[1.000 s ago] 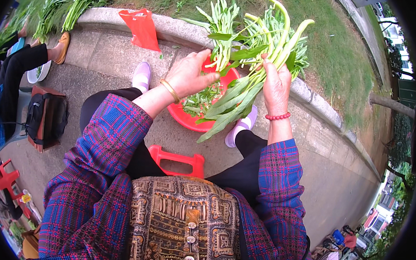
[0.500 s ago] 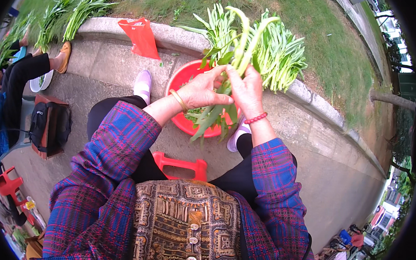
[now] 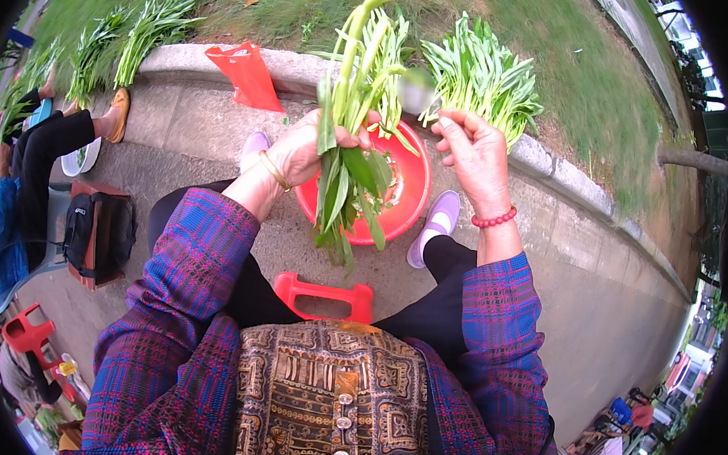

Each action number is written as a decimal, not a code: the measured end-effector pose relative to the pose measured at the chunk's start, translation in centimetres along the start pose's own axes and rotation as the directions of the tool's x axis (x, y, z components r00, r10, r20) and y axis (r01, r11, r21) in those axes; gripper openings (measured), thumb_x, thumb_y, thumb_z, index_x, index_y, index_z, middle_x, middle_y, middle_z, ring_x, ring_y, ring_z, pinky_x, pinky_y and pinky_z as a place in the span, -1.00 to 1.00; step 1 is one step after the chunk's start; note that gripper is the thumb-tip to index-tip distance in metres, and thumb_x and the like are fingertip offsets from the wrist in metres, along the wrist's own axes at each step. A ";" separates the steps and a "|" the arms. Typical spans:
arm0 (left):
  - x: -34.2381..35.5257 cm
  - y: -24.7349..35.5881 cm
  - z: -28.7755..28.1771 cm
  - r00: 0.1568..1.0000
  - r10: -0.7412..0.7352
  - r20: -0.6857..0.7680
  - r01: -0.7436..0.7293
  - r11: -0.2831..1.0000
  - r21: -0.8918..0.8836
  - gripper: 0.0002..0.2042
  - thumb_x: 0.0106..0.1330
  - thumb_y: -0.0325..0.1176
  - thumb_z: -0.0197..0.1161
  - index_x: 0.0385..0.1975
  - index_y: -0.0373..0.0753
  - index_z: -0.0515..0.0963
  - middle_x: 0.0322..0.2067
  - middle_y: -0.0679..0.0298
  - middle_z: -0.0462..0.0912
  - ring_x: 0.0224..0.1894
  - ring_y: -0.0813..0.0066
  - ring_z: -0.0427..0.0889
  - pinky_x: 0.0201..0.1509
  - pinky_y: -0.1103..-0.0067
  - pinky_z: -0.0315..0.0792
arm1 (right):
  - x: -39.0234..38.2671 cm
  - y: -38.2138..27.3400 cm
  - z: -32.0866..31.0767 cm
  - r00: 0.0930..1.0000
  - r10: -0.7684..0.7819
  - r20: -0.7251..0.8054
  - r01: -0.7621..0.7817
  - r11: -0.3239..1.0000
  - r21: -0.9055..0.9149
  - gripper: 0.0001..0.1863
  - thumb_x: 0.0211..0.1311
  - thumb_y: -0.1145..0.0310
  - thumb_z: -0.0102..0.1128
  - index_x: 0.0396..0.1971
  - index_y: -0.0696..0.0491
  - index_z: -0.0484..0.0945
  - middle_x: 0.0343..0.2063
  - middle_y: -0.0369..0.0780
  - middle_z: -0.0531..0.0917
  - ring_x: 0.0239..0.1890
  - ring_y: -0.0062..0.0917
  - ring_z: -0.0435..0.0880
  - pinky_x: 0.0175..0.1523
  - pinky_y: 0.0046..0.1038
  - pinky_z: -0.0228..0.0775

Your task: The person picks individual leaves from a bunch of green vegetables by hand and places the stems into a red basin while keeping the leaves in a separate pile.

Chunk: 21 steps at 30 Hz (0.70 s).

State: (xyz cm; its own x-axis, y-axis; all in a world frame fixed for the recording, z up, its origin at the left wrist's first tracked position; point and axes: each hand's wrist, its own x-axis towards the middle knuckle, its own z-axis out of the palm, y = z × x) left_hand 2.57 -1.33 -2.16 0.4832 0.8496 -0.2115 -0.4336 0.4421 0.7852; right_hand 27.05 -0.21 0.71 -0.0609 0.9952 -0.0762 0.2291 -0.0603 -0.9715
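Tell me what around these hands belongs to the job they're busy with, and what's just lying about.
Part of the job:
- leafy vegetable stalks, gripped in the left hand
- right hand, raised alongside
- red basin below
- probably the bundled greens by the kerb

Apparently just lying about:
- red plastic bag on the kerb
- black bag at left

Grey pavement (image 3: pixel 595 271): one red basin (image 3: pixel 413 199), centre, far; one red stool (image 3: pixel 363 302), near; one white bowl (image 3: pixel 91 157), far left. Stone kerb (image 3: pixel 182 60), beyond: red plastic bag (image 3: pixel 246 78), left; sheaf of greens (image 3: pixel 483 80), right, overlapping onto grass (image 3: pixel 557 68).
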 end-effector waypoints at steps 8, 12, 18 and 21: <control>-0.2 -0.4 0.5 0.994 -0.012 0.108 0.019 0.998 -0.067 -0.66 0.27 -0.35 0.14 0.01 -0.37 0.48 -0.40 0.35 0.58 -0.37 0.60 0.57 -0.20 0.62 0.48 | -0.4 -1.2 2.0 0.991 0.022 0.129 -0.049 0.975 0.216 -0.83 0.22 0.40 0.20 -0.24 0.16 0.61 -0.44 -0.30 0.67 -0.52 -0.79 0.56 -0.47 -0.74 0.39; 0.0 -0.7 0.4 0.988 -0.058 0.140 0.068 0.996 -0.063 -0.67 0.31 -0.31 0.13 0.00 -0.35 0.48 -0.40 0.36 0.59 -0.37 0.62 0.57 -0.21 0.62 0.48 | -0.8 -2.2 3.2 0.979 -0.204 0.001 0.196 0.942 0.272 -0.84 0.20 0.45 0.22 -0.26 0.20 0.61 -0.44 -0.31 0.66 -0.53 -0.80 0.54 -0.43 -0.75 0.37; -0.2 -0.4 2.4 0.995 -0.070 -0.076 0.074 0.996 0.055 -0.80 0.34 -0.30 0.10 -0.18 -0.26 0.52 -0.43 0.34 0.58 -0.43 0.61 0.53 -0.29 0.64 0.45 | -0.5 -1.0 4.6 0.945 -0.327 0.019 0.327 0.943 -0.058 -0.88 0.03 0.49 0.29 -0.38 0.13 0.63 -0.47 -0.36 0.54 -0.56 -0.76 0.45 -0.44 -0.69 0.31; -0.1 -0.3 2.1 0.990 -0.082 -0.117 0.095 0.990 0.109 -0.79 0.36 -0.33 0.10 -0.11 -0.25 0.51 -0.39 0.37 0.59 -0.41 0.67 0.54 -0.28 0.69 0.48 | 0.0 -0.5 4.6 0.981 -0.176 0.075 0.160 0.970 0.185 -0.94 0.12 0.49 0.26 -0.41 0.13 0.62 -0.45 -0.34 0.61 -0.52 -0.82 0.47 -0.48 -0.75 0.25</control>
State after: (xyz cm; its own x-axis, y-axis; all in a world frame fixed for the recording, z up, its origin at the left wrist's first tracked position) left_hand 4.22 -2.15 -1.19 0.4247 0.8383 -0.3419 -0.3003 0.4867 0.8203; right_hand 22.50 -0.56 0.21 -0.1728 0.9817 0.0799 0.0331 0.0868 -0.9957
